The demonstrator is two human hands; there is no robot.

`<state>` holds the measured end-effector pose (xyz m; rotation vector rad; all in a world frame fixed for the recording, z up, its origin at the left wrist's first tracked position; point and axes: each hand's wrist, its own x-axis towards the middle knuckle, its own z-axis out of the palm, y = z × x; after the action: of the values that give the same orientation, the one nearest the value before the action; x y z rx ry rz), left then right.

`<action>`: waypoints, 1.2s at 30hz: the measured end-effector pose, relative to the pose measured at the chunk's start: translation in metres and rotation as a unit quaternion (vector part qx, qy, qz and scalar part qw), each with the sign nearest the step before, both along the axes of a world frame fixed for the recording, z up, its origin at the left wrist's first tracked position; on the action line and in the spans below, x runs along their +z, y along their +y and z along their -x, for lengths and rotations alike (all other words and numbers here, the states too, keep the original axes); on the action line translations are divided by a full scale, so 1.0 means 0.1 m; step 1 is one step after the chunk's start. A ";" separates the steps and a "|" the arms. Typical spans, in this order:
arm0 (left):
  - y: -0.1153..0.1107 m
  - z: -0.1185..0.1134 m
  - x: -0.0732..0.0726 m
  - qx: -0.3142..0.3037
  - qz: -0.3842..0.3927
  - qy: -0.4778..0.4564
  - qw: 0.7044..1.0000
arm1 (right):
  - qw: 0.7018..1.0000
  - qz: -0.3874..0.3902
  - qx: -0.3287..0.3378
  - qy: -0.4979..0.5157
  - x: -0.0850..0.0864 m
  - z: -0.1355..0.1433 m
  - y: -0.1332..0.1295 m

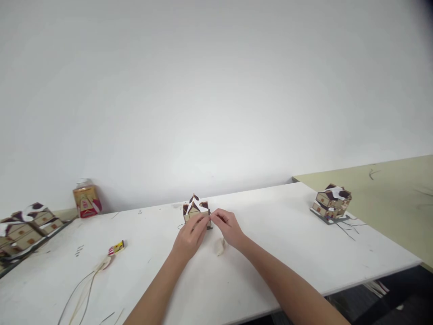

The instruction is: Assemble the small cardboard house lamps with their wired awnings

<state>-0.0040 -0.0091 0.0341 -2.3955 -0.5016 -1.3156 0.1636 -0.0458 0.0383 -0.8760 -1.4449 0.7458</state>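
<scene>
A small model house (193,208) with dark brown roofs and white patches stands near the middle of the white table. My left hand (191,234) is closed at the front right of it, fingers together, covering its lower part. Beside the house's right edge my right hand (230,228) is pinched, its fingertips almost meeting those of the left. Whatever lies between the right fingertips is too small to make out. A pale, crumpled lump (220,246) rests on the table just below my right hand.
Another model house (332,203) stands at the right with thin dark wires by it. More houses (29,228) line the left edge. A jar with a red and gold label (87,198) is by the wall. A yellow-red wrapper (117,247) and long cords (90,284) lie at left.
</scene>
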 end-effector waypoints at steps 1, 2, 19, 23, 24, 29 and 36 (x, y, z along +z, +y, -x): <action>0.01 0.01 -0.04 0.007 0.009 -0.002 1.000 | 0.997 -0.037 -0.043 -0.054 0.01 -0.03 0.00; 0.02 0.02 -0.06 0.015 0.017 -0.003 1.000 | 0.987 -0.075 -0.087 -0.109 0.01 -0.07 0.00; 0.00 -0.01 -0.13 0.183 0.098 -0.011 0.978 | 0.889 -0.087 -0.425 -0.147 -0.07 -0.47 0.19; 0.02 -0.05 -0.15 0.198 0.116 0.011 0.973 | 0.891 -0.046 -0.437 -0.109 -0.07 -0.49 0.21; 0.03 -0.04 -0.15 0.199 0.117 0.011 0.973 | 0.893 -0.038 -0.439 -0.096 -0.07 -0.50 0.22; 0.08 0.07 -0.12 0.188 0.122 -0.013 0.974 | 0.896 0.001 -0.443 -0.025 -0.07 -0.52 0.24; 0.11 0.28 -0.09 0.229 0.128 -0.072 0.962 | 0.911 0.019 -0.412 0.017 -0.07 -0.42 0.21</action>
<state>-0.0322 0.0019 0.0248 -2.1867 -1.2512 -1.2728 0.2053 -0.0246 0.0308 -1.3600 -0.8878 0.1419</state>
